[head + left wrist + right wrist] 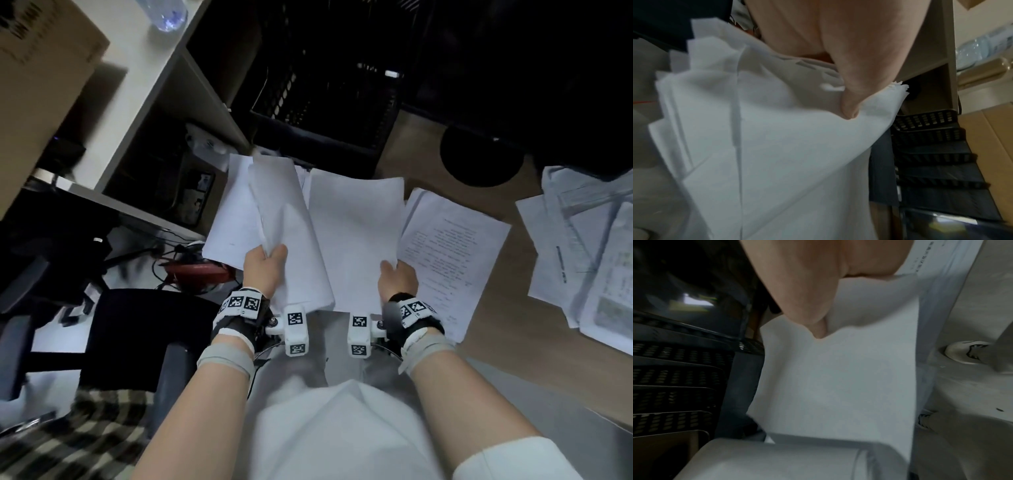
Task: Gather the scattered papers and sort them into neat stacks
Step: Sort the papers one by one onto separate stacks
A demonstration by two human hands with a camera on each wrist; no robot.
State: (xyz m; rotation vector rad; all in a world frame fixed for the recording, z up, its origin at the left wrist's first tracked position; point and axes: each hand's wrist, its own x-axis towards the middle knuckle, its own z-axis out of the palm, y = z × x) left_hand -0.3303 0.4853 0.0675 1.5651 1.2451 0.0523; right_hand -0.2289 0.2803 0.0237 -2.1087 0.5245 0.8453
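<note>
The left hand (265, 270) reaches forward, thumb on top, fingers gripping a curled bundle of blank sheets (287, 219), just left of the flat blank sheet (356, 233). The right hand (399, 279) reaches forward too, pinching that flat sheet's right edge. Right of it, a printed stack (448, 253) lies on the surface (496, 325); further right sits a messy pile (589, 246). Only the left wrist view shows the bundle's ragged, uneven edges (898, 87); only the right wrist view shows a white shoe (964, 353) on the floor.
</note>
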